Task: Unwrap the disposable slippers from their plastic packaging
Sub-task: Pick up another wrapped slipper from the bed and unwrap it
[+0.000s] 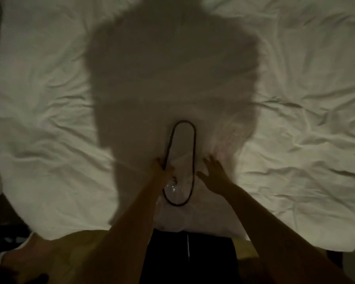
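Observation:
A pair of white disposable slippers (182, 144) with a dark trim lies lengthwise on the white bed, inside clear plastic packaging (173, 189) that glints near its near end. My left hand (162, 171) pinches the pack at its left edge, thumb and fingers closed on the dark rim and plastic. My right hand (213, 173) hovers just right of the pack with fingers spread, touching or nearly touching the sheet. Everything here lies in my own shadow, so fine detail of the wrapping is hard to make out.
The wrinkled white bed sheet (295, 119) spreads out on all sides. The bed's near edge (131, 228) runs along the bottom, with my dark trousers (189, 257) below it and dim floor with a shoe (10, 244) at the lower left.

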